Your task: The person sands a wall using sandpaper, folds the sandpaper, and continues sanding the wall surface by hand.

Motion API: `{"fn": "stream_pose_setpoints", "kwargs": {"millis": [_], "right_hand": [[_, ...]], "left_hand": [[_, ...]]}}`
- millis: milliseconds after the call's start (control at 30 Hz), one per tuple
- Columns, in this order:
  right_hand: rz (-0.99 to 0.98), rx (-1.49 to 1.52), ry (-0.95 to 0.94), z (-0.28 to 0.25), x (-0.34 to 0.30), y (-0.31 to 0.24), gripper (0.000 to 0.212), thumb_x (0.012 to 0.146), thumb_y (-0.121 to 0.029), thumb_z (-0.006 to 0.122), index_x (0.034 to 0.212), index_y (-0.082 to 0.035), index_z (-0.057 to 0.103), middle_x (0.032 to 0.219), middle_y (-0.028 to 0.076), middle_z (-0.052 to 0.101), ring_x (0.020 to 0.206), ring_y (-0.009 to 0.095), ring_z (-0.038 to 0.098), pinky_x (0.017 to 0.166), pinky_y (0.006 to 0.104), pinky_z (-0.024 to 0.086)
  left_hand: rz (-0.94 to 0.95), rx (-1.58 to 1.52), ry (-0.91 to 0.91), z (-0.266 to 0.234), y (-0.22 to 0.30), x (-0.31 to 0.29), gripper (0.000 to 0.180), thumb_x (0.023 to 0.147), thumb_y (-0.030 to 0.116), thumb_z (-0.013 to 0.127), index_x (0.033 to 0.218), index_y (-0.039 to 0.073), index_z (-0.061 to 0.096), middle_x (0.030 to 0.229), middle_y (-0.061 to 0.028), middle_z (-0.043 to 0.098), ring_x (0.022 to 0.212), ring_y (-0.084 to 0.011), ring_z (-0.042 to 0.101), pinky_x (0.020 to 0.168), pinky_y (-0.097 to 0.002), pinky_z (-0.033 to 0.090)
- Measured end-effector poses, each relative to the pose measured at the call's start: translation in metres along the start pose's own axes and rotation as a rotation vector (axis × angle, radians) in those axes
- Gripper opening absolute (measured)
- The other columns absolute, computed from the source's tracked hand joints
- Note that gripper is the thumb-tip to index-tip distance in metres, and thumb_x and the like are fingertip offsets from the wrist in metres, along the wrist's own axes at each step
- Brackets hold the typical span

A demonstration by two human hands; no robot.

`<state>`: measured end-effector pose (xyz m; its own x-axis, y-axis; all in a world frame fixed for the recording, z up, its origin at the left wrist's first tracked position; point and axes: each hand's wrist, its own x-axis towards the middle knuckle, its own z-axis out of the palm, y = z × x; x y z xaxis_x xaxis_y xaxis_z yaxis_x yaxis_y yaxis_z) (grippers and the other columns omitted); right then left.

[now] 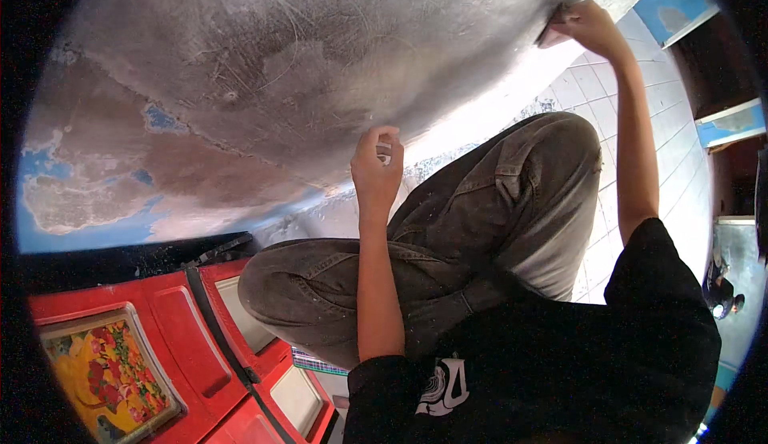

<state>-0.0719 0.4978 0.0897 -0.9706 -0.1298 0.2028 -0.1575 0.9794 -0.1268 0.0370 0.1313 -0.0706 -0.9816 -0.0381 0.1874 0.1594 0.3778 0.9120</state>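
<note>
A grey, scratched wall (296, 68) fills the top of the view, with patches of peeling blue paint at its left. High on the right, my right hand (590, 28) presses a small folded piece of sandpaper (552, 34) to the wall; it looks dark on one face and pinkish on the other. My left hand (378, 164) is raised near the wall's lower edge, above my bent legs. Its fingers curl round toward the thumb. What they hold, if anything, I cannot make out.
My legs in dark grey trousers (512, 188) are folded below the wall. At lower left stands a red plastic drawer cabinet (192, 340) with a flower picture. White floor tiles (672, 140) lie to the right, beside blue-painted ledges (676, 12).
</note>
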Motion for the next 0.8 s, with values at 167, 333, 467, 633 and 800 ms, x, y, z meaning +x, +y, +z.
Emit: {"fn": "stream_pose_setpoints", "kwargs": {"millis": [167, 333, 467, 633, 800], "right_hand": [[0.164, -0.127, 0.084, -0.020, -0.005, 0.076, 0.036, 0.068, -0.030, 0.077, 0.088, -0.001, 0.067, 0.087, 0.020, 0.068, 0.085, 0.031, 0.067, 0.074, 0.0387, 0.053], [0.110, -0.040, 0.185, 0.004, -0.009, 0.014, 0.026, 0.073, -0.028, 0.071, 0.086, -0.005, 0.070, 0.082, 0.014, 0.069, 0.079, 0.029, 0.068, 0.073, 0.0371, 0.053], [-0.088, 0.044, 0.166, -0.005, -0.024, -0.067, 0.024, 0.078, -0.026, 0.064, 0.082, -0.002, 0.068, 0.077, 0.015, 0.068, 0.073, 0.029, 0.068, 0.068, 0.0367, 0.052], [0.143, -0.105, 0.268, 0.003, -0.013, 0.013, 0.036, 0.071, -0.041, 0.066, 0.082, -0.006, 0.070, 0.076, 0.012, 0.069, 0.073, 0.028, 0.068, 0.068, 0.0372, 0.052], [0.324, -0.115, 0.378, -0.003, -0.028, 0.074, 0.036, 0.076, -0.039, 0.066, 0.090, -0.006, 0.069, 0.084, 0.013, 0.069, 0.080, 0.029, 0.068, 0.070, 0.0381, 0.052]], "left_hand": [[0.028, -0.048, -0.025, 0.018, 0.003, 0.003, 0.015, 0.082, 0.008, 0.060, 0.096, 0.007, 0.061, 0.084, -0.0093, 0.062, 0.068, -0.0188, 0.060, 0.061, -0.0314, 0.047], [-0.022, 0.026, -0.063, 0.008, 0.000, 0.004, 0.017, 0.084, 0.016, 0.061, 0.099, 0.009, 0.064, 0.090, -0.0097, 0.066, 0.075, -0.0195, 0.064, 0.067, -0.0330, 0.050], [-0.002, 0.010, -0.147, 0.003, 0.012, -0.001, 0.019, 0.084, 0.018, 0.062, 0.101, 0.010, 0.063, 0.090, -0.0086, 0.066, 0.076, -0.0193, 0.064, 0.068, -0.0338, 0.050], [0.034, -0.003, -0.158, 0.003, 0.015, -0.003, 0.020, 0.081, 0.018, 0.065, 0.098, 0.008, 0.062, 0.085, -0.0077, 0.064, 0.073, -0.0171, 0.062, 0.064, -0.0305, 0.048], [0.176, -0.367, -0.139, 0.023, 0.092, -0.002, 0.018, 0.086, 0.015, 0.063, 0.100, 0.005, 0.064, 0.093, -0.0060, 0.066, 0.083, -0.0137, 0.063, 0.076, -0.0277, 0.050]]}}
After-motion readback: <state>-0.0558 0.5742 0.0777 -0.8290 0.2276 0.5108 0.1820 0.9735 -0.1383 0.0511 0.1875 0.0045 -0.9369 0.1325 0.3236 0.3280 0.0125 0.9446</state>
